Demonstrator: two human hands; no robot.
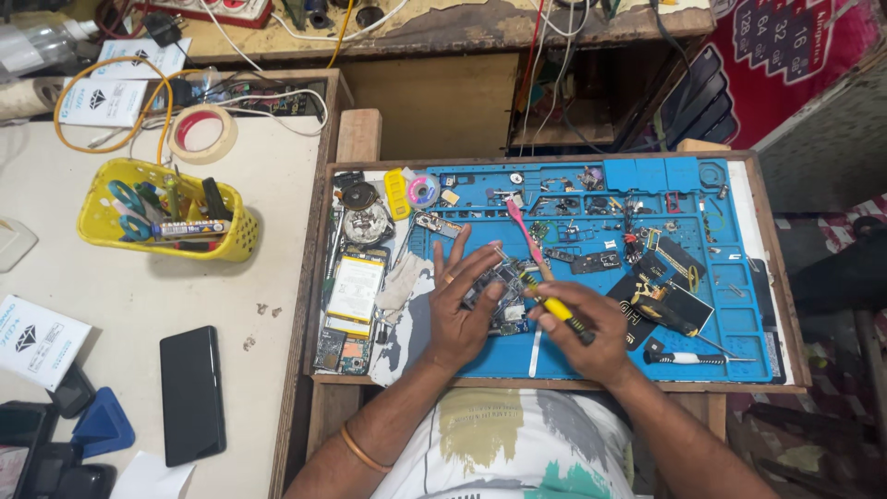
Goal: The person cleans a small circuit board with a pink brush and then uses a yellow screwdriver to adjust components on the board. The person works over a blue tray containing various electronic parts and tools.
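Two hands work at the near middle of the blue repair mat (pixel 739 319): the left hand (pixel 459 310) lies spread, fingers loose, pinning a small circuit board (pixel 504 298) to the mat, while the right hand (pixel 591 328) clenches a yellow-handled screwdriver (pixel 554 308), tip on the board.

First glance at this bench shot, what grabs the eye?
The blue work mat in the wooden tray, strewn with small parts. At its front edge the right hand works a yellow-handled screwdriver on a phone circuit board steadied by the left hand. On the white table to the left sit a yellow basket of tools and a black phone.
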